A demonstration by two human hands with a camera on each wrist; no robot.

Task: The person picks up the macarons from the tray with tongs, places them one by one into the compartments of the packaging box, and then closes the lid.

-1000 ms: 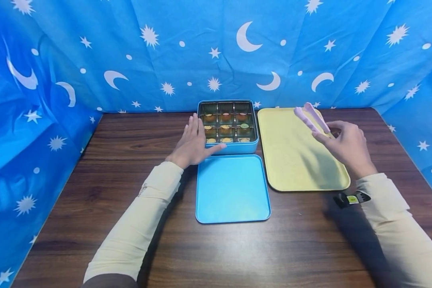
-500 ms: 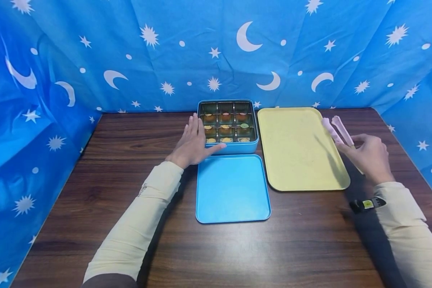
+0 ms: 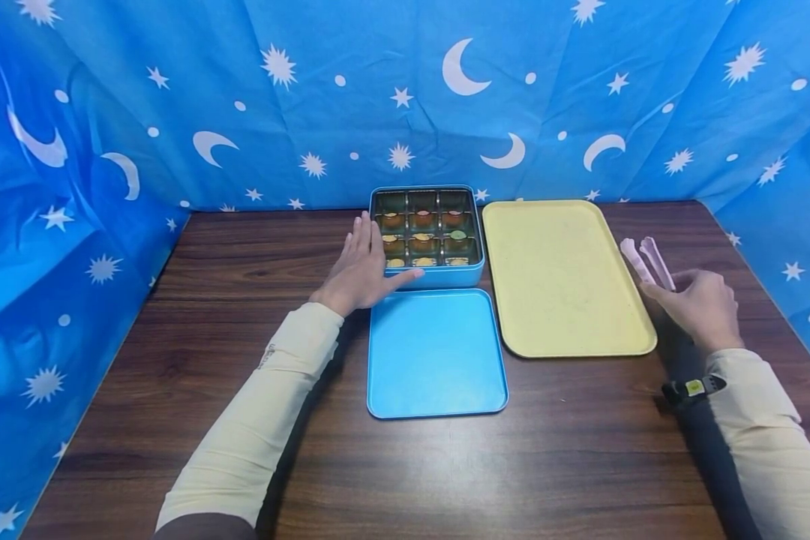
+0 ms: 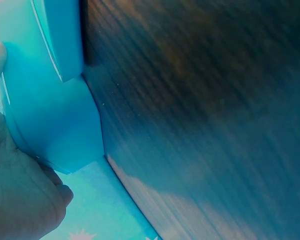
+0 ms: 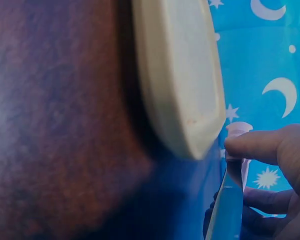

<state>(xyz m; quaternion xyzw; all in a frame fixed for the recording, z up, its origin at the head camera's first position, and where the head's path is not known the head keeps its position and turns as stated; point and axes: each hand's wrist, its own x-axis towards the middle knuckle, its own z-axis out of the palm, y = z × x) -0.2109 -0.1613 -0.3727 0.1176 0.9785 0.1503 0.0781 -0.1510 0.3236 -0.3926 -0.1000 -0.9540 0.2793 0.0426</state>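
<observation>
In the head view my left hand (image 3: pixel 354 268) rests with straight fingers against the left side and front corner of a blue tin box (image 3: pixel 439 278). Inside the box, a divided insert holds several small round pieces in yellow, red and green. My right hand (image 3: pixel 702 309) pinches a pair of pink-tipped tongs (image 3: pixel 653 262) just right of the yellow tray, their two tips apart with nothing between them. The right wrist view shows the thumb and fingers on the metal tongs (image 5: pixel 232 195), low beside the tray's edge. In the left wrist view the thumb lies along the blue box (image 4: pixel 65 125).
A yellow tray (image 3: pixel 567 285) lies right of the box, with bare surface. In front of the box lies a flat blue lid (image 3: pixel 437 356). The brown wooden table (image 3: pixel 243 247) ends at a blue curtain (image 3: pixel 405 97) with moons and stars.
The right hand has carried the tongs from above the yellow tray to the right and lower, past the tray's right edge. The left hand and the box have stayed in place.
</observation>
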